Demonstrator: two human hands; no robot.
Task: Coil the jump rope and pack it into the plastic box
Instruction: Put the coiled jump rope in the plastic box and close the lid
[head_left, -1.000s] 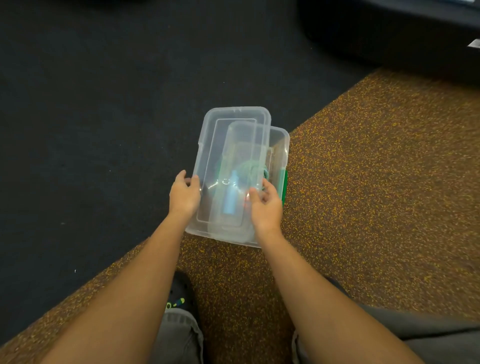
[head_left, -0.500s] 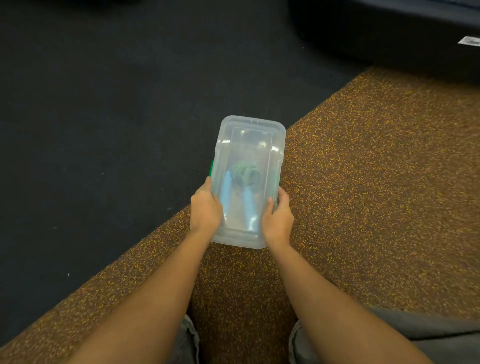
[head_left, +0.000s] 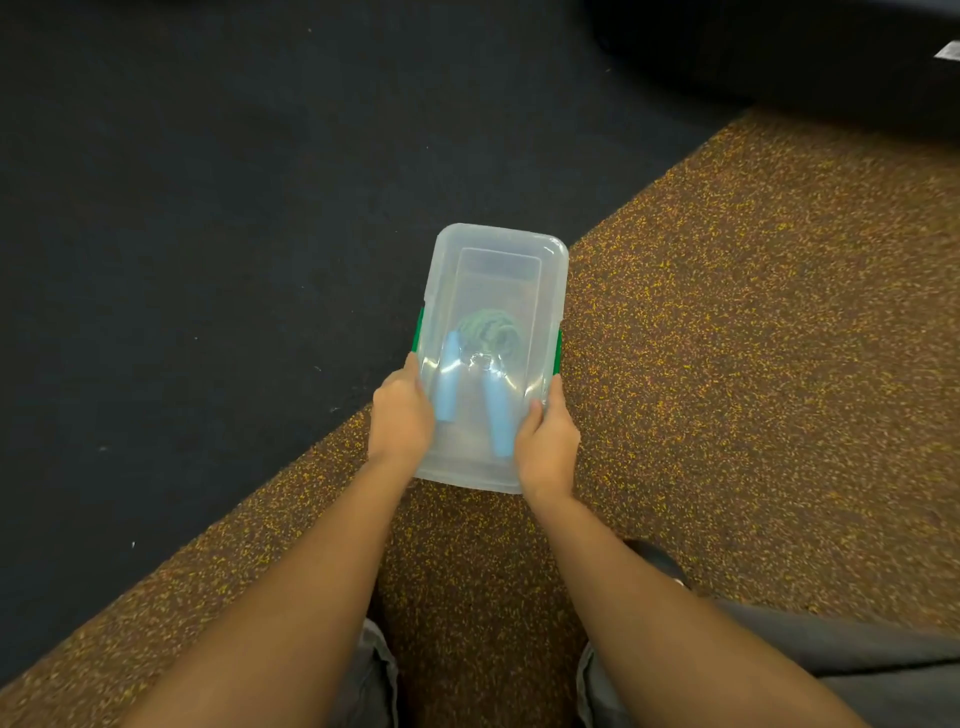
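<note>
The plastic box (head_left: 493, 358) sat on the speckled carpet (head_left: 727, 364), its lid (head_left: 496, 260) on top. Inside, at the box's near half, lay the coiled jump rope (head_left: 485, 332). The left hand (head_left: 400, 415) and right hand (head_left: 545, 441) clasped the box's near long sides. Pressing evenly downward, then snapping both green latches (head_left: 558, 351), would likely seat it well.

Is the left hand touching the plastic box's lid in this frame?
Touching. The head view shows the left hand wrapped over the lid edge of the plastic box, thumb lying on top, with no gap.
</note>
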